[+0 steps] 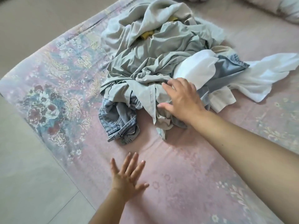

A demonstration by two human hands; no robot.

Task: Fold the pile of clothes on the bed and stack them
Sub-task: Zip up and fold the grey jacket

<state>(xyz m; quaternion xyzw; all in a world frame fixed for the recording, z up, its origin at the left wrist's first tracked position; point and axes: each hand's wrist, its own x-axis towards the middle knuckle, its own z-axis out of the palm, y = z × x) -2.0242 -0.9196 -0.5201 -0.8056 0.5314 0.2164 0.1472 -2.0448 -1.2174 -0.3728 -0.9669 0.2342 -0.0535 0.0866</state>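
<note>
A tangled pile of clothes lies in the middle of the bed, which has a pink floral sheet. Most of the pile is pale grey-green fabric. A white garment spreads to the right, light blue jeans stick out at the near left, and a bit of yellow cloth shows near the top. My right hand reaches onto the near side of the pile, fingers spread and touching the grey fabric. My left hand lies flat on the sheet in front of the pile, fingers spread, holding nothing.
The bed's left edge runs diagonally, with pale floor tiles beyond it. A pillow or rolled bedding lies at the far right corner. Bare sheet stretches between me and the pile.
</note>
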